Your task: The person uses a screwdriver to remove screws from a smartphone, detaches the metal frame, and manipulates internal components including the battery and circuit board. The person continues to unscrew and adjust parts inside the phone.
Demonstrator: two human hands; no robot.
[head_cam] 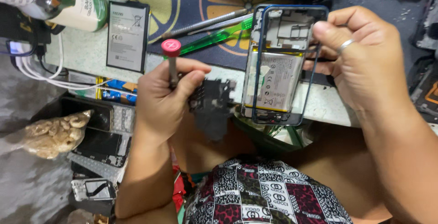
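Patterned shorts nearest. I see left hand gripping red-capped screwdriver plus a black cover plate, freeing the opened phone, which right hand holds tilted above the counter edge, spare battery beside.

Both forearms are bare to the edge of the view, with no sleeves, gloves or watch on them. The right hand wears a plain silver-coloured ring on one finger, and the left hand wears nothing. Across the lap lies a pair of patterned shorts, a patchwork of black, white and dark red squares filled with small repeated motifs and chain-like bands, and the bare knees show above the cloth.
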